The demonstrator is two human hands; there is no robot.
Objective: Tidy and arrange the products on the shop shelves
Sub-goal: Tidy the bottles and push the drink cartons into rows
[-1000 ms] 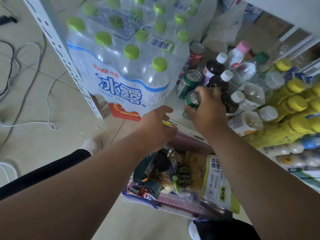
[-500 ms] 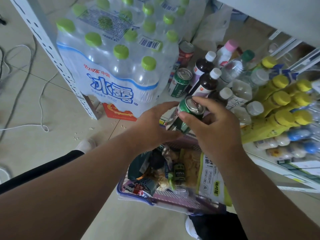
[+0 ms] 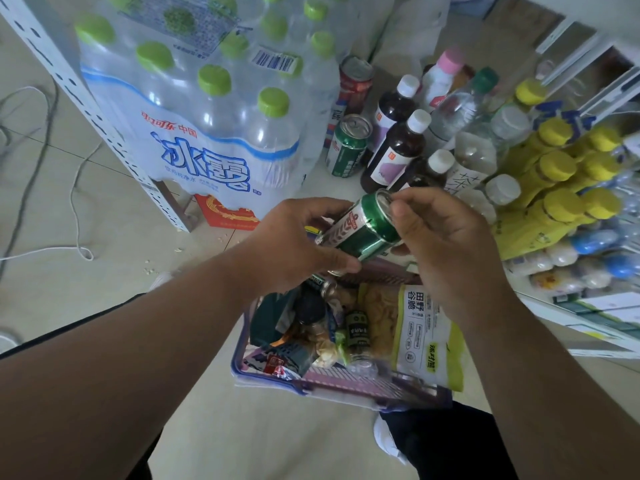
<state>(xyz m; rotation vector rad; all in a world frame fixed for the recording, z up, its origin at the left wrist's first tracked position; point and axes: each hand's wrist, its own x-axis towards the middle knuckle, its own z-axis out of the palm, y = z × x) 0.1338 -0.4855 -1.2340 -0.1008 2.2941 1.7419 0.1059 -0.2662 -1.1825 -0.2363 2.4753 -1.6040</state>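
Can [image 3: 365, 227] — tilted, gripped by both hands, left [image 3: 294, 244] low, right [image 3: 446, 237] pinching the top — mid-sorting; next, probably stand it beside the shelf can [image 3: 349, 147].

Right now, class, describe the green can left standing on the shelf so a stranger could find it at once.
Start at the shrink-wrapped pack of water bottles. At its right edge stands the green can, upright, in front of a red can. It is the only green can on the shelf; its twin is held in both hands.

The green can [image 3: 363, 227], lifted off the shelf, now lies tilted between both hands.
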